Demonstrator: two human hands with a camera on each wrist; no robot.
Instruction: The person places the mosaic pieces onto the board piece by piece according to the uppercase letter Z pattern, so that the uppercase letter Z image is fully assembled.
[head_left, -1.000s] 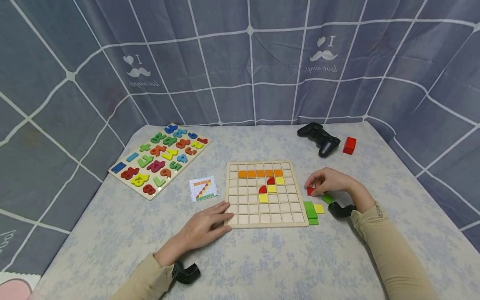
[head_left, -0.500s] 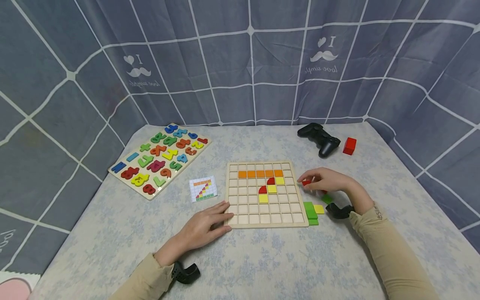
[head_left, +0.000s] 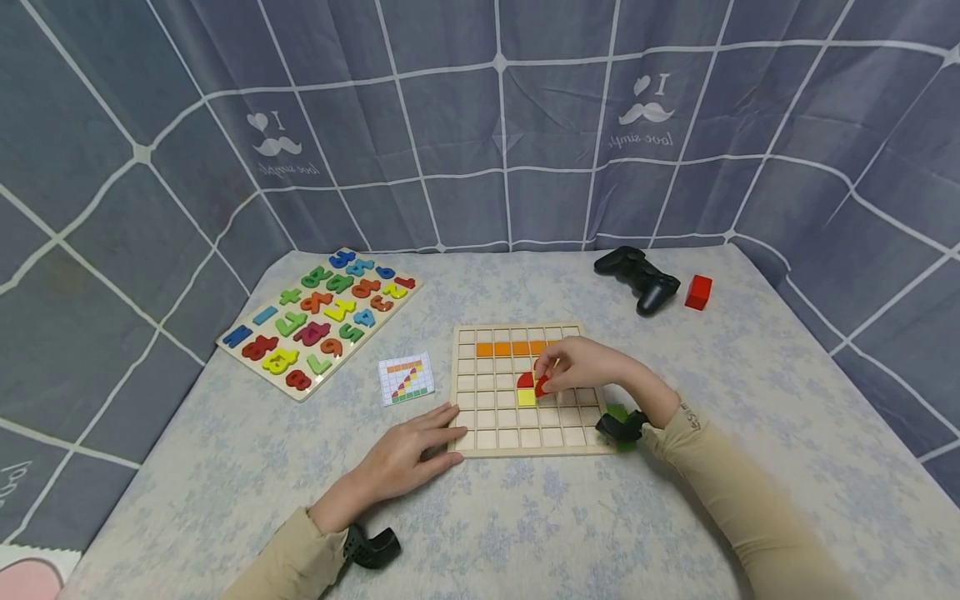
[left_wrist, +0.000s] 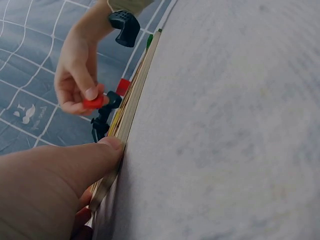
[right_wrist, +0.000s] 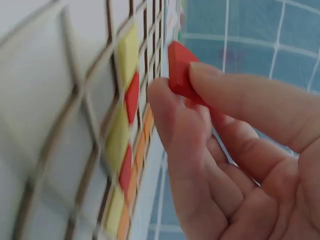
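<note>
My right hand (head_left: 581, 364) is over the middle of a wooden grid board (head_left: 487, 418). Between its thumb and fingers it pinches a red curved-edge tile (right_wrist: 181, 72), held above the board's surface. On the board lie a row of orange tiles (head_left: 504, 348), red quarter-round tiles (head_left: 526, 380) and yellow square tiles (head_left: 527, 397); the hand covers some of these in the head view. My left hand (head_left: 408, 454) rests at the board's lower left edge, its fingers extended and its thumb (left_wrist: 102, 155) touching the frame.
A pattern card (head_left: 406, 378) lies left of the board. Beyond it sits a number puzzle (head_left: 302, 397). A black game controller (head_left: 637, 277) and a red block (head_left: 698, 292) are at the back right. Green tiles (head_left: 617, 412) beside the board are partly hidden by my right wrist.
My right hand has picked up the red tile from the table right of the board and carried it left over the grid. The left hand has stayed in place.
</note>
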